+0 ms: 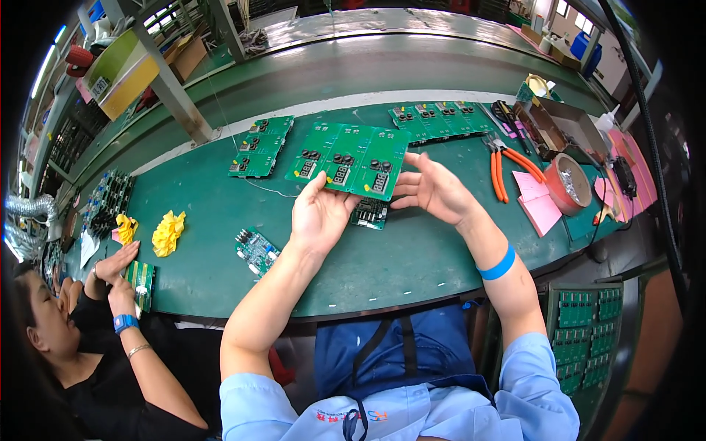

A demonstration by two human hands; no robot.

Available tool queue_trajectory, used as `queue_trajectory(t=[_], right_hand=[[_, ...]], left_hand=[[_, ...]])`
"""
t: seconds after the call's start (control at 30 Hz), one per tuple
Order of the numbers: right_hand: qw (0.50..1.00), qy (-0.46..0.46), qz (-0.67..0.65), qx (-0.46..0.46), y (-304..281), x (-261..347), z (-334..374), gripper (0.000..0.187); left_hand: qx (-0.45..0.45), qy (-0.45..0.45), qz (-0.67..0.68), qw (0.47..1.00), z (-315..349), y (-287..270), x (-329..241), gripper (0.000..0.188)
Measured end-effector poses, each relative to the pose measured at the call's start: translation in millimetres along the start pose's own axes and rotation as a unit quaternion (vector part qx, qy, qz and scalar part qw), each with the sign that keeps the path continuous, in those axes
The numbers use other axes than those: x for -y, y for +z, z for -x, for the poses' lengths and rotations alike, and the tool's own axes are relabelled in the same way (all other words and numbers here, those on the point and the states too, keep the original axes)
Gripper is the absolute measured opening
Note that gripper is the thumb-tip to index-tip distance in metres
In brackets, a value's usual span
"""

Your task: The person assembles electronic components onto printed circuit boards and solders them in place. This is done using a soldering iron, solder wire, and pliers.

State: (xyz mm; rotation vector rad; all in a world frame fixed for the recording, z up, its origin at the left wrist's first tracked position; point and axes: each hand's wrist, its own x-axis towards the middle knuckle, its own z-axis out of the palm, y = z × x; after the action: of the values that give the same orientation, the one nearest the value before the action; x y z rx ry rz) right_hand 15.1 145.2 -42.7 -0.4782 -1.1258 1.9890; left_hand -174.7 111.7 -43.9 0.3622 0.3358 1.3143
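A green circuit board panel [354,151] with digit displays, black buttons and small yellow parts is held raised over the bench. My left hand [320,213] grips its near edge, thumb on top and fingers underneath. My right hand [435,187] is at the panel's right edge with fingers apart; whether they touch it is hard to make out. Partly hidden under the panel, a smaller board [370,214] with dark components lies on the bench. Another small populated board [257,251] rests left of my left forearm.
Similar panels lie at the back left [262,145] and back right [443,121] of the green bench [198,287]. Orange-handled pliers [498,173], pink paper [535,202] and a round tub [568,182] sit right. A co-worker's hands [118,275] work at left near yellow crumpled material [169,233].
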Motion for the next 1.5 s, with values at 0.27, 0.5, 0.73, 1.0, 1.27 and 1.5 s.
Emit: queue_trajectory(t=[0.27, 0.5, 0.73, 1.0, 1.27, 1.5], right_hand=[[0.998, -0.052, -0.029, -0.02, 2.6, 5.2, -1.1, 0.034], [0.99, -0.065, -0.102, -0.072, -24.3, 13.3, 1.1, 0.024], [0.988, -0.036, -0.044, -0.143, -27.7, 14.6, 0.8, 0.025], [0.989, 0.025, -0.008, -0.143, -38.8, 6.5, -4.1, 0.039], [0.98, 0.086, 0.007, -0.18, -31.0, -0.7, -9.1, 0.04], [0.972, 0.098, 0.022, -0.211, -27.0, -2.2, -10.3, 0.039]], left_hand=[[0.067, -0.014, -0.142, 0.987, 3.5, 0.1, 1.7, 0.032], [0.211, -0.086, -0.116, 0.967, 9.6, 8.6, 0.9, 0.082], [0.186, -0.129, -0.291, 0.929, 20.2, 6.3, 8.8, 0.069], [0.16, -0.103, -0.244, 0.951, 24.5, 11.7, 19.1, 0.057], [0.122, -0.028, -0.265, 0.956, 20.2, 9.1, 18.9, 0.056], [0.117, -0.022, -0.28, 0.953, 21.8, 11.3, 19.3, 0.056]])
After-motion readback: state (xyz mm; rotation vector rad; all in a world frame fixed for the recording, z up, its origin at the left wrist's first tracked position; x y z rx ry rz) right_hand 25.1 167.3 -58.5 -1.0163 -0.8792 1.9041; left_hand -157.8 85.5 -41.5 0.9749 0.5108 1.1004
